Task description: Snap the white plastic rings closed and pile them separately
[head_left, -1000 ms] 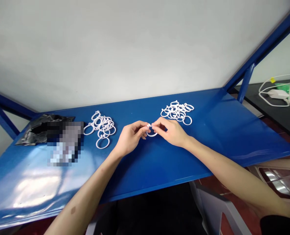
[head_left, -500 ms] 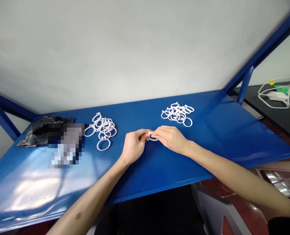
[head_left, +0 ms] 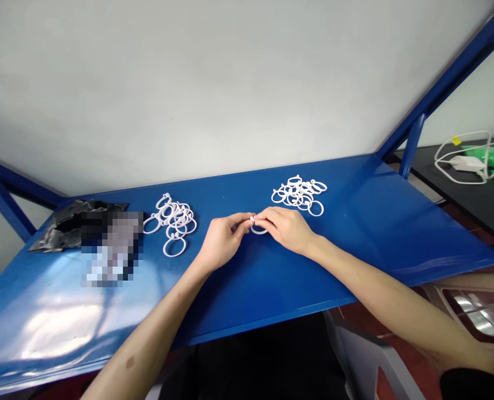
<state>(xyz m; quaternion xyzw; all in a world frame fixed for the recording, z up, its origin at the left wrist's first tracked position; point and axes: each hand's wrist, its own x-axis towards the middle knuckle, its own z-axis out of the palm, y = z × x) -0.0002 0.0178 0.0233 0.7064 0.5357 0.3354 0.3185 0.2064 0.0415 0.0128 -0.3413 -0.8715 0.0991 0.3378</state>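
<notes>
both hands pinched shut on one white ring (head_left: 258, 228) mid-shelf, left hand (head_left: 219, 244), right hand (head_left: 287, 229), ring piles (head_left: 300, 194) toward back edge of blue shelf (head_left: 375, 222)

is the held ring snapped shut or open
Cannot tell: left hand and right hand fingers cover the small white plastic ring at its clasp.

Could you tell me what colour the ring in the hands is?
The ring is white, clearest in the head view.
</notes>
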